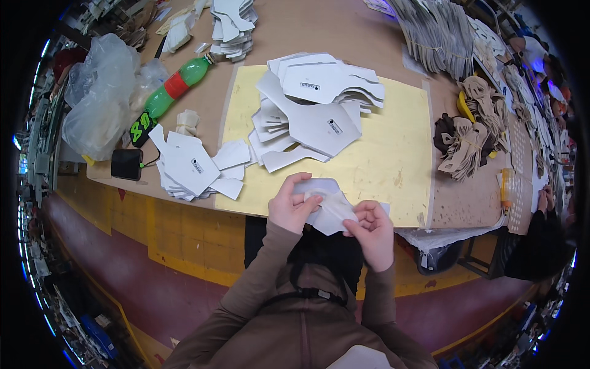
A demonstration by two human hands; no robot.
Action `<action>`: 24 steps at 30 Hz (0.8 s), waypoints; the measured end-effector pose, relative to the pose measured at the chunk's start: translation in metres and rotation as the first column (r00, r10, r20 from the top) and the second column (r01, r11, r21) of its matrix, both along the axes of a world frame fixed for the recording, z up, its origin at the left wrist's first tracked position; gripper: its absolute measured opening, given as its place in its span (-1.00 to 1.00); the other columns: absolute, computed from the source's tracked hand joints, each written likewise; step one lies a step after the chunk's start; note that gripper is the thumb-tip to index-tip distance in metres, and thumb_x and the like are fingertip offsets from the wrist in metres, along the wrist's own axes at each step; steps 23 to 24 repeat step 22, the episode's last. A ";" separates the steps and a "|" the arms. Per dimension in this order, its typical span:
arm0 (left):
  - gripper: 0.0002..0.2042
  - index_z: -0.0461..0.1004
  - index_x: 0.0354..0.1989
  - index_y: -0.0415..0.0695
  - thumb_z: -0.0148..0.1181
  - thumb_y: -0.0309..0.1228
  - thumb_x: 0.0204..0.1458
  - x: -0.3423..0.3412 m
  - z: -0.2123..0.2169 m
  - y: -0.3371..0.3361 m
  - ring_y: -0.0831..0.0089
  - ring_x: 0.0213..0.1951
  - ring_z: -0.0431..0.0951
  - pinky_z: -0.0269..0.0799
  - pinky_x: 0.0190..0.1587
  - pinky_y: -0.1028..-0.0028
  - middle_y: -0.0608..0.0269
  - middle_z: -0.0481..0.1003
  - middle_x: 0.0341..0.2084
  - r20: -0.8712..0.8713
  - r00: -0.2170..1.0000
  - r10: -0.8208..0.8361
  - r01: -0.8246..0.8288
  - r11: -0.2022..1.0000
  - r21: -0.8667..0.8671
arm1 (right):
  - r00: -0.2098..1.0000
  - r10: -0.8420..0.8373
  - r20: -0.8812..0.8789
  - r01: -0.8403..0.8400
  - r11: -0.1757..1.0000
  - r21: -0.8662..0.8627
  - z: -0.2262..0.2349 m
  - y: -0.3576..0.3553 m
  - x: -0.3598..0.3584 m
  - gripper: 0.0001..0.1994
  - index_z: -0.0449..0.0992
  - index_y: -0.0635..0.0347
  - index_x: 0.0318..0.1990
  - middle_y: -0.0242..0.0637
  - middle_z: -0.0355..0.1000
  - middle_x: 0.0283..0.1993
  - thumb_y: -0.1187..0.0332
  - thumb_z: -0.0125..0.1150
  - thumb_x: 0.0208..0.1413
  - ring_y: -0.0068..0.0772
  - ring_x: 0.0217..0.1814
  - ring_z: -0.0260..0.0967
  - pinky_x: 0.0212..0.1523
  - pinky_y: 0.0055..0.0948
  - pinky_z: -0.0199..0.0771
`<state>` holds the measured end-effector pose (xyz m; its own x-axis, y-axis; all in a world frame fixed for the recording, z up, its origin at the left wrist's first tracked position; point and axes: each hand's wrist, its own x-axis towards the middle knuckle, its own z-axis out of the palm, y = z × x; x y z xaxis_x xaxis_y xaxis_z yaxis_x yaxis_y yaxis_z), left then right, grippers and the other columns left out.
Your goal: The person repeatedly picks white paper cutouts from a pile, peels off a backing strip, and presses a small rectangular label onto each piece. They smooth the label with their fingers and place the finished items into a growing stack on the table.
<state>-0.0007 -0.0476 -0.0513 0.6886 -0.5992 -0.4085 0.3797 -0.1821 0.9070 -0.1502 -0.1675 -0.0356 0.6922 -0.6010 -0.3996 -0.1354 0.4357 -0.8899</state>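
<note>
Between my two hands, just over the table's near edge, is a white cut piece point(334, 216) with a paler thin layer on it. My left hand point(292, 204) pinches its left side, thumb on top. The fingers of my right hand point(371, 232) are closed on its right edge. Beyond them, on a yellow sheet point(393, 160), lies a large loose pile of white cut pieces point(319, 126) with small dark printed labels. A smaller stack of similar white pieces point(192, 165) sits to the left, close to the table edge.
At left are a green bottle point(178, 86) with a red label, clear plastic bags point(101, 98) and a black phone-like device point(126, 165) on a cable. Bundled grey strips point(433, 37) lie far right, with tied beige pieces point(467, 144) nearer. A person in black point(541, 237) is at right.
</note>
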 end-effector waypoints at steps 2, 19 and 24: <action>-0.53 0.24 0.21 -0.20 0.26 -0.62 0.16 0.000 0.000 -0.001 0.47 -0.16 0.66 0.61 -0.16 0.57 0.00 0.64 -0.22 -0.024 1.000 -0.012 0.013 1.000 0.022 | 0.997 0.070 0.024 -0.072 0.991 0.111 0.000 -0.018 -0.009 -0.71 0.33 0.21 -0.13 -0.32 0.50 -0.35 0.66 0.31 0.10 -0.63 -0.40 0.50 -0.38 -0.66 0.51; -0.61 0.27 0.20 -0.18 0.18 -0.57 0.23 0.007 -0.003 -0.001 0.49 -0.23 0.67 0.61 -0.19 0.61 0.03 0.63 -0.25 -0.100 0.994 0.042 -0.047 0.998 -0.047 | 0.997 0.053 0.063 -0.062 0.987 0.148 0.002 -0.044 -0.023 -0.77 0.31 0.15 -0.12 -0.43 0.36 -0.30 0.62 0.21 0.17 -0.69 -0.49 0.22 -0.44 -0.69 0.24; -0.54 0.24 0.29 -0.14 0.18 -0.54 0.24 0.005 -0.017 0.011 0.36 -0.06 0.67 0.62 -0.14 0.56 0.02 0.62 -0.16 0.002 1.000 0.018 -0.018 0.993 -0.115 | 0.985 -0.034 -0.171 -0.033 0.927 -0.374 -0.002 -0.035 -0.036 -0.62 0.29 0.18 0.21 -0.36 0.40 -0.08 0.54 0.14 0.27 -0.69 -0.27 0.28 -0.33 -0.67 0.34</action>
